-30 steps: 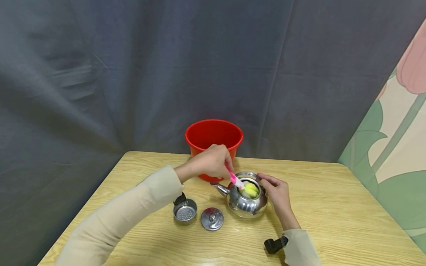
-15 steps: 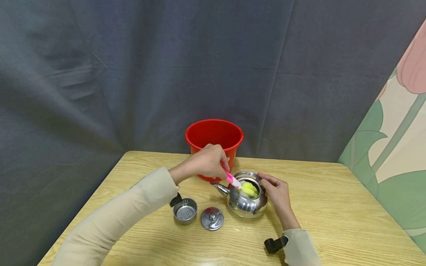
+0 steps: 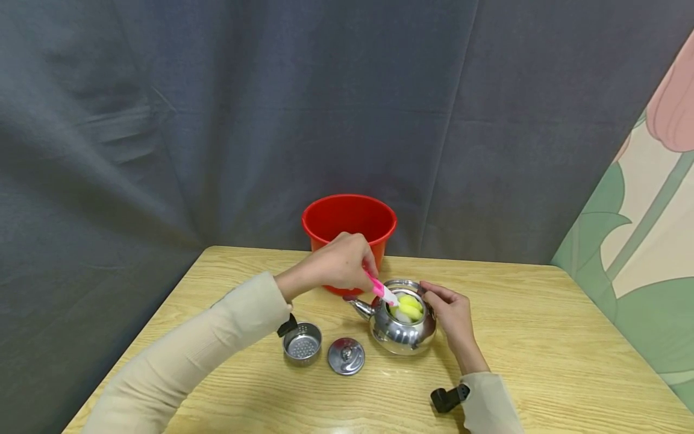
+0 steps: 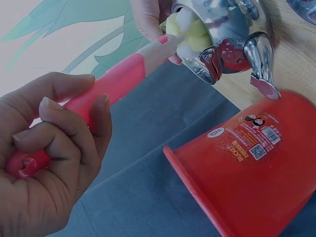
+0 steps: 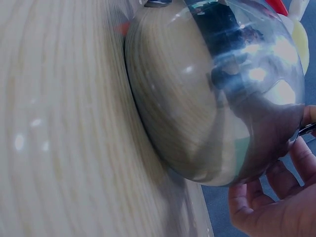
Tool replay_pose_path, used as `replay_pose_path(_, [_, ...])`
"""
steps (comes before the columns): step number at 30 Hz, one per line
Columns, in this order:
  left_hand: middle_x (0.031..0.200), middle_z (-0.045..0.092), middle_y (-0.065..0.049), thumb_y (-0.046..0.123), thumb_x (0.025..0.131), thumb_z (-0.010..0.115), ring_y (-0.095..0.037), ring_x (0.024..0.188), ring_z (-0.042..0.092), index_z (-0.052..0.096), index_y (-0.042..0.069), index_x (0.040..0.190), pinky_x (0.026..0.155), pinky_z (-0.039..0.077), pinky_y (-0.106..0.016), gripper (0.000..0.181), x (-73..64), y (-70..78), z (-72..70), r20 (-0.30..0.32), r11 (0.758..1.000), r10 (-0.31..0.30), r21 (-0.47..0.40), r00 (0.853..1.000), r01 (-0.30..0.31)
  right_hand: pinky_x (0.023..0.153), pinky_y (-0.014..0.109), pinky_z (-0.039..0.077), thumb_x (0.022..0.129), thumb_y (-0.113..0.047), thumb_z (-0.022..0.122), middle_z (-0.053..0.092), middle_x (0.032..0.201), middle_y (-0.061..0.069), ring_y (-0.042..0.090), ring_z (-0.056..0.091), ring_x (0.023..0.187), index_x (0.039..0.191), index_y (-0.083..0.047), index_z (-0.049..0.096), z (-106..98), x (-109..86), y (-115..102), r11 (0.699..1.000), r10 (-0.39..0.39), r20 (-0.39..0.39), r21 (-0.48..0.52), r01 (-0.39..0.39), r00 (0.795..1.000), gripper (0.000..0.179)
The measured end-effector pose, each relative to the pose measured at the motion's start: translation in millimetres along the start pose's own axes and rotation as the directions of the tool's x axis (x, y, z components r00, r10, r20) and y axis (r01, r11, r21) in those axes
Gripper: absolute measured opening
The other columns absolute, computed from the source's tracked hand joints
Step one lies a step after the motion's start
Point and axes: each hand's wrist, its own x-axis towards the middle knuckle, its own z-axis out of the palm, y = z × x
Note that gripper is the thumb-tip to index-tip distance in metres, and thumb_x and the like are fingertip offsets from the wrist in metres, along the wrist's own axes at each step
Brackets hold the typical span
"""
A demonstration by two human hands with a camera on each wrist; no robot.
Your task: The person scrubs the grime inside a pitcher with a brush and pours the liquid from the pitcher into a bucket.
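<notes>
My left hand [image 3: 344, 262] grips the pink and white handle [image 4: 118, 79] of a sponge brush, fingers curled round it in the left wrist view. The brush's yellow and white sponge head [image 3: 410, 307] sits in the mouth of a shiny steel teapot [image 3: 402, 336], which stands on the table with its spout toward the left. At the teapot's right side, my right hand [image 3: 452, 313] pinches the base of its handle. In the right wrist view, the fingers [image 5: 284, 180] of that hand lie against the round steel body.
A red bucket [image 3: 349, 220] stands behind the left hand at the table's back edge. On the wooden table [image 3: 542, 337], a steel strainer basket [image 3: 302, 345] and the teapot's round lid [image 3: 346, 357] lie left of the teapot. A grey curtain [image 3: 336, 108] hangs behind.
The left hand has shifted slightly left, then slightly back up and right, and the sponge head has turned and moved within the teapot's mouth. The right hand and teapot stay nearly still.
</notes>
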Motion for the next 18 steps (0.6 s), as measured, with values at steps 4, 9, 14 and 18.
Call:
replay_pose_path(4, [0.060, 0.062, 0.012, 0.018, 0.073, 0.078, -0.013, 0.069, 0.056, 0.077, 0.015, 0.081, 0.054, 0.049, -0.023, 0.009, -1.2, 1.1, -1.7, -0.002, 1.000, -0.004, 0.018, 1.000, 0.004, 0.060, 0.018, 0.042, 0.086, -0.013, 0.061, 0.068, 0.106, -0.002, 0.006, 0.054, 0.081, 0.114, -0.002, 0.067, 1.0, 0.3, 0.1, 1.000, 0.002, 0.000, -0.007, -0.002, 1.000, 0.030])
replay_pose_path(9, [0.063, 0.063, 0.013, 0.018, 0.073, 0.078, -0.013, 0.071, 0.056, 0.077, 0.015, 0.082, 0.056, 0.049, -0.023, 0.009, -3.5, 0.9, -5.6, -0.012, 0.999, -0.003, 0.032, 1.000, 0.003, 0.061, 0.019, 0.042, 0.087, -0.013, 0.061, 0.068, 0.106, -0.002, 0.006, 0.054, 0.081, 0.114, -0.003, 0.067, 1.2, 0.8, 0.4, 1.000, 0.000, 0.005, -0.007, 0.000, 1.000, 0.030])
replay_pose_path(14, [0.066, 0.064, 0.013, 0.018, 0.072, 0.078, -0.014, 0.070, 0.056, 0.077, 0.016, 0.081, 0.057, 0.048, -0.024, 0.009, -6.9, 1.5, -10.1, -0.026, 0.999, 0.004, 0.034, 1.000, -0.003, 0.062, 0.019, 0.043, 0.087, -0.013, 0.060, 0.068, 0.108, -0.001, 0.005, 0.055, 0.083, 0.115, -0.002, 0.066, 0.8, 1.5, 0.7, 1.000, -0.004, 0.008, -0.001, 0.004, 1.000, 0.030])
replay_pose_path(18, [0.065, 0.064, 0.013, 0.019, 0.073, 0.078, -0.014, 0.068, 0.056, 0.076, 0.016, 0.079, 0.057, 0.047, -0.024, 0.007, -10.4, 1.5, -11.8, -0.034, 0.999, 0.009, 0.049, 0.999, -0.007, 0.067, 0.017, 0.045, 0.087, -0.014, 0.061, 0.067, 0.110, 0.001, 0.003, 0.056, 0.089, 0.115, -0.003, 0.066, 1.0, 2.2, 1.4, 1.000, 0.005, 0.011, 0.007, -0.005, 1.000, 0.031])
